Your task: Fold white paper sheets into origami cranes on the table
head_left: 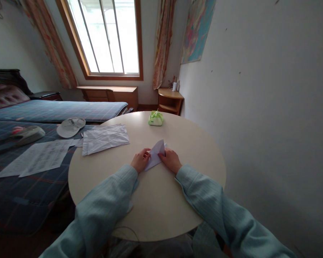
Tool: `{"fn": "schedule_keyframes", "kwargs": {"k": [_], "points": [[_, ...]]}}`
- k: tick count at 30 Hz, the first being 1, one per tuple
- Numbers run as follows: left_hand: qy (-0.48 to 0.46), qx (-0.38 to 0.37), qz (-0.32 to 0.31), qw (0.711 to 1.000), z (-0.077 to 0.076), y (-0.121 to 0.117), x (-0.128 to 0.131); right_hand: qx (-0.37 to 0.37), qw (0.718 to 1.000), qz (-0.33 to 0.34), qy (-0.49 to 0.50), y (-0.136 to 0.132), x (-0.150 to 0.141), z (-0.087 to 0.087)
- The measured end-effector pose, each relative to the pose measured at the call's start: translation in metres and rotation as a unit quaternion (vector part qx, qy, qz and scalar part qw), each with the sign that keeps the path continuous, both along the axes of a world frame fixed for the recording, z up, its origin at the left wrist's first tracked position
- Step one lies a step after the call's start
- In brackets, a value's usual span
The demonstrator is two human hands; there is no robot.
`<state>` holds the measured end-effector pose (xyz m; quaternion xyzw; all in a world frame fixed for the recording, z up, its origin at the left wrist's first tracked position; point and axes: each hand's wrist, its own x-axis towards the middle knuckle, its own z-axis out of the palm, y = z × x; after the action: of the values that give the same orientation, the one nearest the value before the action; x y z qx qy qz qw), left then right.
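A folded sheet of white paper [155, 157] with a pointed upper corner is held between my two hands, just above or on the round table [167, 208]. My left hand [140, 160] grips its left edge, fingers curled and thumb against the paper. On the other side, my right hand [171, 161] pinches the paper's right part between thumb and fingers. Small bits of the fold show behind the right fingers; the rest is hidden there.
Creased white sheets [104, 138] lie at the table's left edge. A green-and-white tissue pack [156, 118] sits at the far side. Printed papers [43, 157] and a light cap [70, 127] rest on the bed [21, 197] at left. A wall [271, 125] stands at right.
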<state>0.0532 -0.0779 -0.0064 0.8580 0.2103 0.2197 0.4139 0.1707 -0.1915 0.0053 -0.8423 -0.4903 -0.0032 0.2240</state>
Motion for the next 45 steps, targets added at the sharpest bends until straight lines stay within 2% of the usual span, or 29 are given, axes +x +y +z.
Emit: {"fn": "schedule_keyframes", "kwargs": {"k": [3,6,10,15,22,31,38,45], "points": [[-0.017,-0.029,-0.021,0.999,-0.002,0.002,0.001,-0.012,1.000,-0.013,-0.002,0.001,0.001,0.001],[-0.011,-0.025,-0.004,1.000,-0.002,0.004,0.000,-0.021,0.999,-0.029,0.000,0.001,0.001,0.002],[0.024,0.021,0.042,0.999,0.000,0.003,-0.002,-0.027,0.999,-0.040,0.006,0.001,0.002,0.001],[0.059,0.093,0.058,0.992,0.001,0.001,-0.004,-0.031,0.998,-0.051,0.009,0.001,0.003,0.001],[0.067,0.117,0.065,0.989,-0.001,0.003,-0.003,-0.022,0.999,-0.038,-0.003,0.001,0.002,0.000],[0.024,0.155,-0.018,0.988,-0.004,0.003,-0.002,-0.019,0.999,-0.039,-0.002,0.001,0.002,0.000],[0.027,0.153,-0.068,0.986,0.003,-0.005,-0.004,-0.002,0.999,-0.044,-0.005,0.001,0.005,-0.003],[0.008,0.149,-0.084,0.985,0.002,-0.005,-0.004,0.043,0.995,-0.081,0.028,0.002,0.009,-0.006]]}}
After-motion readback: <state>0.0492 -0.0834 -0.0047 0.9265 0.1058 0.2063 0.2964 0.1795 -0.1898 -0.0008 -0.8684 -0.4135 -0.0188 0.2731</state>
